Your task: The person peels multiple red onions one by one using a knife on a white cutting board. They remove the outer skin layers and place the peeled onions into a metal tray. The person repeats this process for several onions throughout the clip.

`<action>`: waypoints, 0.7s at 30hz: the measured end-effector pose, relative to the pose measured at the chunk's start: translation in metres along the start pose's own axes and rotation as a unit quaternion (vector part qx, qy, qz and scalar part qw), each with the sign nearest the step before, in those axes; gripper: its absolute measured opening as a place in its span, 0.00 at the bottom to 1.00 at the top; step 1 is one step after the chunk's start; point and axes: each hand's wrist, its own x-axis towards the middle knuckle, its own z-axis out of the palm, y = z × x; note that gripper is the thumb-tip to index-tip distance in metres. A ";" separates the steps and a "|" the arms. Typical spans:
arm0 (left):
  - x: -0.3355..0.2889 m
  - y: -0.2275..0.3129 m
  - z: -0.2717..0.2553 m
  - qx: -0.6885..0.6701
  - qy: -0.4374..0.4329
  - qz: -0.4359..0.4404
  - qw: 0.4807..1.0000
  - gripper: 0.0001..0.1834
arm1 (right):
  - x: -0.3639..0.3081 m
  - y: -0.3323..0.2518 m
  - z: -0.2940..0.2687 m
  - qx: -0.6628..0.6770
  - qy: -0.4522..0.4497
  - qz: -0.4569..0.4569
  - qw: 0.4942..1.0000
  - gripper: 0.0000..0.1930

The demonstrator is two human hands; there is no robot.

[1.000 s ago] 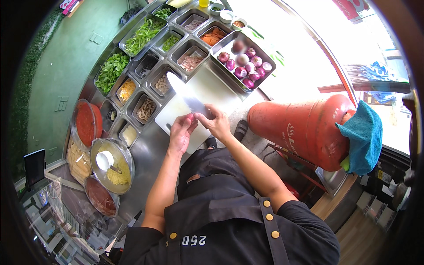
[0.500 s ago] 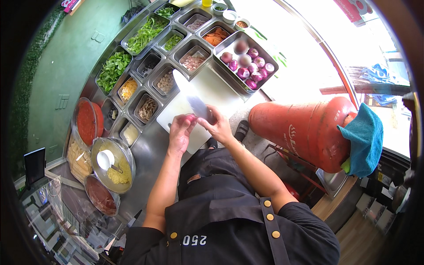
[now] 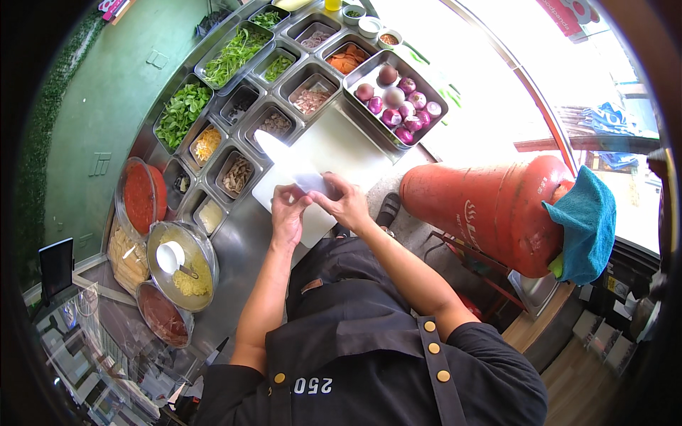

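A broad white-bladed knife [image 3: 284, 157] is gripped at its handle by the right hand [image 3: 346, 201], above the white cutting board [image 3: 334, 145]. The left hand [image 3: 288, 207] is closed beside it; what it pinches cannot be told. The blade is judged stiff and sharp, best taken by the handle.

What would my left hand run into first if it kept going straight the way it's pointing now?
Most likely the broad white knife blade lying over the white cutting board: the left hand points up and away from the body, toward it. Beyond that sit the steel ingredient tubs. Depth is hard to judge, so it might pass above the blade.
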 end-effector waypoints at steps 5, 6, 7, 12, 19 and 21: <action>0.001 0.000 0.002 0.029 -0.005 0.015 0.999 0.31 | -0.001 0.006 0.000 0.044 0.021 0.019 0.999 0.27; 0.001 -0.001 0.003 0.045 0.012 0.013 0.999 0.31 | -0.001 0.008 0.000 0.047 0.031 0.021 0.998 0.27; 0.001 -0.001 0.004 0.057 0.024 0.016 0.998 0.32 | -0.002 0.009 0.000 0.047 0.020 0.020 0.998 0.27; 0.003 -0.001 0.005 0.093 0.026 0.048 0.994 0.32 | -0.006 0.010 0.001 0.046 0.017 0.002 0.999 0.26; 0.011 0.001 -0.001 0.125 0.027 0.039 0.991 0.32 | -0.011 0.014 -0.013 0.209 -0.023 0.112 0.971 0.28; 0.013 -0.001 -0.004 0.146 0.046 0.054 0.987 0.31 | -0.012 0.021 -0.017 0.260 -0.030 0.126 0.957 0.29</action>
